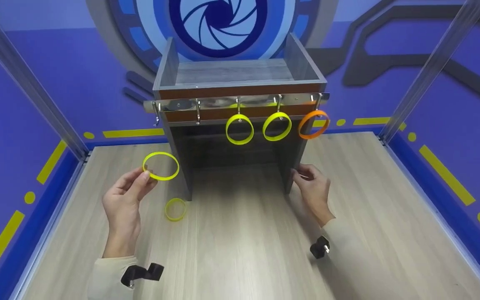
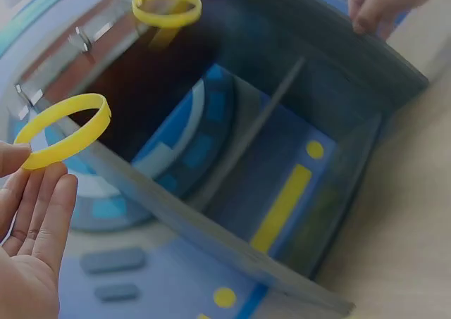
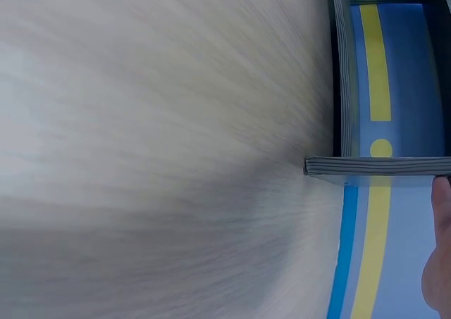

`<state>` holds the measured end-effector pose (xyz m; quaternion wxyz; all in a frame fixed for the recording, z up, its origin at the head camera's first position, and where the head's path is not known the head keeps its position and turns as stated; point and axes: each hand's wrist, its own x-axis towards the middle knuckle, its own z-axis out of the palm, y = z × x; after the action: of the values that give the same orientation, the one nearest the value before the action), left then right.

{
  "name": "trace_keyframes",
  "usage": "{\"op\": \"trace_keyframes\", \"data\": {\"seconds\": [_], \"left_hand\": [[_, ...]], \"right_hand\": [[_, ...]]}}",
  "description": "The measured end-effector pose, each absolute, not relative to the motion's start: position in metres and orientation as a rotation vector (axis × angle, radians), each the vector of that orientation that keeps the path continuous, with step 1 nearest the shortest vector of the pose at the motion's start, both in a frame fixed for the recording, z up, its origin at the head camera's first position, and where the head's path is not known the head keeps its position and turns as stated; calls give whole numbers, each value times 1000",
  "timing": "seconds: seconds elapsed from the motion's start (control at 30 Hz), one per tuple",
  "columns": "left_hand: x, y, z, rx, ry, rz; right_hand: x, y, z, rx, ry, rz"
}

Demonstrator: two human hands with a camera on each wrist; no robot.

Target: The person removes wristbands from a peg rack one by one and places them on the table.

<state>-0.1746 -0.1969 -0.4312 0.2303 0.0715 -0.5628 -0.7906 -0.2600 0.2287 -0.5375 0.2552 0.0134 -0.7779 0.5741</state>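
Note:
My left hand [image 1: 125,198] pinches a yellow wristband [image 1: 161,166] between thumb and fingers, left of the grey wooden shelf [image 1: 240,71]. In the left wrist view, this wristband [image 2: 67,132] appears close to the empty end hook [image 2: 23,97], apart from it as far as I can tell. My right hand [image 1: 315,187] grips the front edge of the shelf's right side panel [image 1: 292,175]. Only part of that hand [image 3: 440,263] shows in the right wrist view, touching the panel's outer face. Two yellow wristbands [image 1: 240,130] and an orange wristband [image 1: 314,125] hang on the right-hand hooks.
A metal hook rail [image 1: 219,102] runs across the shelf front; its two left hooks [image 1: 198,111] hold nothing. Another yellow wristband [image 1: 176,209] lies on the wood-patterned tabletop [image 1: 231,250] by the shelf's left foot. Blue printed walls [image 1: 44,75] and metal posts surround the table.

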Motion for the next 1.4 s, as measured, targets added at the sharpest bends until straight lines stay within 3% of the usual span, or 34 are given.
{"op": "trace_keyframes", "data": {"seconds": [0.53,1.4], "left_hand": [[-182,-227,-486,414,-1515,-2214],[-177,-251,-554,691,-1735,-2172]], "right_hand": [[-239,212,-506,5,-2097,1563],[-239,210,-504,2,-2088,1572]]}}
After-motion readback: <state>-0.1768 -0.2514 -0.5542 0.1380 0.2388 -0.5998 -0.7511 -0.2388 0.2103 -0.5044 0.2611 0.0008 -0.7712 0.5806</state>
